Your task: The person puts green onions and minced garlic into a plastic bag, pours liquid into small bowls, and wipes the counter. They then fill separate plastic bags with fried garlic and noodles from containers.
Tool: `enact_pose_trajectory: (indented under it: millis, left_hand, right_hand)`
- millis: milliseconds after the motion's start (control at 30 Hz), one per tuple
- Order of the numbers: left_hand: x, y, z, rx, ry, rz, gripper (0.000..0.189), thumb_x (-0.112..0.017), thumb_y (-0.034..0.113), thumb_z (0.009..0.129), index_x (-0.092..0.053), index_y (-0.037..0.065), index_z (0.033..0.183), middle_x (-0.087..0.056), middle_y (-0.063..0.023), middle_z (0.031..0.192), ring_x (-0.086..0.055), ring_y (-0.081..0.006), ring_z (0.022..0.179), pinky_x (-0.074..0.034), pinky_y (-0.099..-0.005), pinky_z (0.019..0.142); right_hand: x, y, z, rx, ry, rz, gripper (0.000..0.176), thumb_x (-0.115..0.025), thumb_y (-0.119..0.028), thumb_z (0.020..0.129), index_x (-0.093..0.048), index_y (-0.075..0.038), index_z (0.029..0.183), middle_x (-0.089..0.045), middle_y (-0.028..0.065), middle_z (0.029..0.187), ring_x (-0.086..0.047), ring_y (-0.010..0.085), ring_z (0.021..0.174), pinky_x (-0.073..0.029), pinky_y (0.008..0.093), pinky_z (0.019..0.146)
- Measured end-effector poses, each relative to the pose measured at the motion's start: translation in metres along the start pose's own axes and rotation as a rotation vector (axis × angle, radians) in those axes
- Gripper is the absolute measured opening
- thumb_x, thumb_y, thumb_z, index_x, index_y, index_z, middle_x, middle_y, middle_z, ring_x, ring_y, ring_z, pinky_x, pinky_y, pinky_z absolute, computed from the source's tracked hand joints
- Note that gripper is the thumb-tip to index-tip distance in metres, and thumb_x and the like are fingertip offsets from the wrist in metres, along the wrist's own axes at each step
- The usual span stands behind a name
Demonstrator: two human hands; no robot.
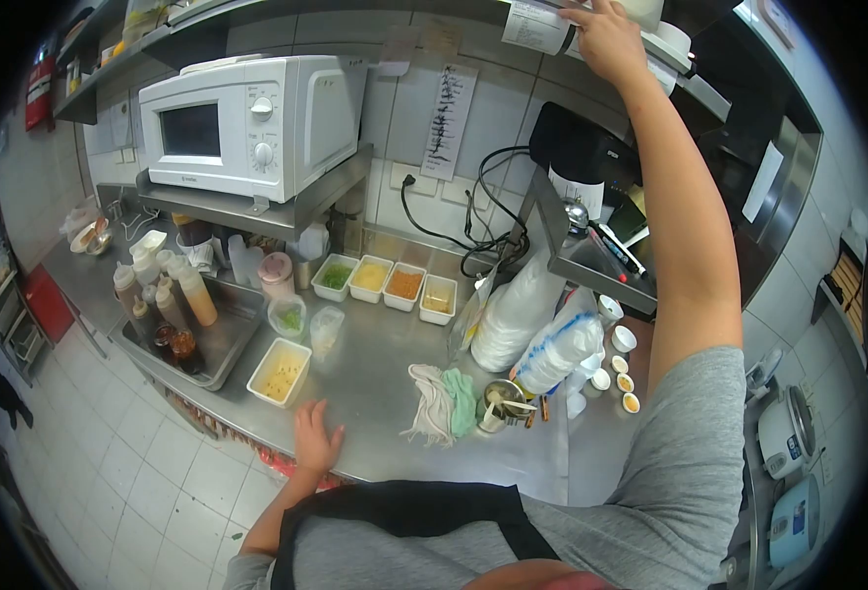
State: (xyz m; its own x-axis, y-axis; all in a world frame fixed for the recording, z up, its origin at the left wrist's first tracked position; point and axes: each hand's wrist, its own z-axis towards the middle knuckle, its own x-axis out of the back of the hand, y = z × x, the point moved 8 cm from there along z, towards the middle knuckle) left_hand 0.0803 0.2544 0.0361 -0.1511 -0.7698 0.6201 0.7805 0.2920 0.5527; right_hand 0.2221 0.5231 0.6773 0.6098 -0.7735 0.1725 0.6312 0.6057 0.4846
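Note:
My left hand [317,440] lies on the front edge of the steel counter [375,442], fingers apart and holding nothing. Just beyond it is a white tub [280,373] of pale yellow chopped food. Raised to the upper shelf, my right hand [606,41] has its fingertips at the edge of a printed paper slip [535,27]. It seems to pinch the slip, though the top of the hand is cut off by the frame. White rolls or containers [672,39] sit beside that hand.
A tray [228,369] of sauce bottles stands left, below a microwave [247,128]. Several small tubs [405,285] line the wall. Cloths [439,403], a metal cup [498,405], wrapped cup stacks [557,354] and halved eggs [625,383] occupy the right. Cables [493,236] hang behind.

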Motion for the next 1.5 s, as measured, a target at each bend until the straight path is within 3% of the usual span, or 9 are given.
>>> enact_pose_trajectory:
  millis: [567, 633, 667, 700, 900, 1067, 1233, 1367, 1500]
  left_hand:
    - [-0.009, -0.013, -0.004, -0.001, 0.0, 0.03, 0.063, -0.07, 0.017, 0.075, -0.042, 0.003, 0.129, -0.042, -0.0252, 0.126, -0.04, -0.0431, 0.118, -0.034, -0.0477, 0.101]
    - [-0.01, -0.013, -0.003, 0.02, -0.011, -0.019, 0.061, -0.069, 0.017, 0.076, -0.042, 0.003, 0.129, -0.042, -0.0255, 0.127, -0.041, -0.043, 0.118, -0.035, -0.0477, 0.102]
    - [-0.014, -0.018, -0.004, 0.043, -0.018, -0.033, 0.059, -0.069, 0.017, 0.077, -0.043, 0.003, 0.129, -0.043, -0.0244, 0.127, -0.042, -0.0423, 0.118, -0.036, -0.0474, 0.102]
    - [-0.005, -0.01, -0.003, -0.008, 0.048, -0.023, 0.055, -0.07, 0.017, 0.078, -0.047, 0.002, 0.126, -0.046, -0.0225, 0.124, -0.045, -0.0406, 0.115, -0.038, -0.0473, 0.099]
    - [0.018, -0.028, -0.024, 0.039, 0.219, 0.045, 0.041, -0.071, 0.02, 0.079, -0.05, 0.003, 0.111, -0.048, -0.02, 0.118, -0.048, -0.0363, 0.108, -0.042, -0.0419, 0.091]
    - [0.038, -0.136, -0.024, 0.816, 0.747, -0.392, 0.054, -0.077, 0.03, 0.075, -0.048, 0.003, 0.112, -0.054, -0.0162, 0.104, -0.054, -0.0252, 0.091, -0.045, -0.0371, 0.079]
    - [0.046, -0.183, 0.043, 0.777, 0.195, -0.249, 0.045, -0.07, 0.015, 0.076, -0.05, 0.0, 0.114, -0.058, -0.0076, 0.069, -0.062, -0.0236, 0.061, -0.053, -0.0397, 0.059]
    - [0.106, -0.149, 0.038, 0.799, 0.246, -0.341, 0.04, -0.061, 0.008, 0.077, -0.051, 0.002, 0.115, -0.06, -0.0094, 0.072, -0.062, -0.0178, 0.054, -0.052, -0.0316, 0.048]
    - [0.167, -0.137, 0.005, 0.772, 0.379, -0.468, 0.04, -0.06, 0.003, 0.077, -0.05, 0.002, 0.116, -0.058, -0.005, 0.069, -0.059, -0.0144, 0.053, -0.049, -0.0259, 0.044]
  right_hand:
    - [-0.012, 0.009, -0.003, -0.073, 0.004, 0.091, 0.033, -0.053, -0.001, 0.078, -0.071, -0.014, 0.104, -0.055, 0.0141, 0.12, -0.052, 0.0325, 0.111, -0.042, 0.0405, 0.097]
    - [-0.049, 0.025, 0.01, 0.045, -0.114, 0.087, 0.045, -0.053, 0.003, 0.079, -0.061, -0.011, 0.121, -0.054, 0.0178, 0.124, -0.051, 0.031, 0.116, -0.037, 0.0396, 0.105]
    - [-0.08, 0.024, 0.015, 0.545, 0.198, -0.556, 0.043, -0.041, -0.026, 0.094, -0.055, 0.008, 0.118, -0.063, 0.0261, 0.106, -0.065, 0.0391, 0.086, -0.052, 0.0546, 0.059]
    - [-0.079, 0.064, 0.027, 0.568, 0.283, 0.042, 0.041, -0.048, -0.005, 0.091, -0.054, -0.015, 0.13, -0.059, 0.0168, 0.123, -0.061, 0.031, 0.106, -0.048, 0.0356, 0.092]
    - [0.05, -0.083, -0.104, 0.339, -0.209, 0.6, 0.039, -0.039, -0.013, 0.097, -0.048, -0.002, 0.134, -0.047, 0.0163, 0.139, -0.041, 0.0254, 0.131, -0.03, 0.0359, 0.11]
    - [0.134, -0.209, -0.239, 0.46, -0.484, 1.382, 0.031, -0.064, -0.005, 0.076, -0.066, 0.001, 0.107, -0.066, 0.0154, 0.102, -0.062, 0.0294, 0.096, -0.046, 0.0387, 0.087]
    - [0.072, -0.284, -0.346, 0.074, -0.888, 1.625, 0.029, -0.065, -0.009, 0.081, -0.066, -0.003, 0.11, -0.067, 0.0127, 0.101, -0.063, 0.0263, 0.089, -0.049, 0.032, 0.079]
    - [-0.026, -0.359, -0.465, -0.128, -1.298, 1.641, 0.05, -0.059, -0.023, 0.09, -0.047, -0.004, 0.135, -0.052, 0.0173, 0.131, -0.054, 0.0297, 0.115, -0.042, 0.0322, 0.094]
    - [-0.073, -0.429, -0.494, 0.076, -0.988, 1.284, 0.079, -0.055, -0.046, 0.09, -0.022, -0.002, 0.146, -0.016, 0.0228, 0.153, -0.022, 0.0314, 0.14, -0.019, 0.0459, 0.112]
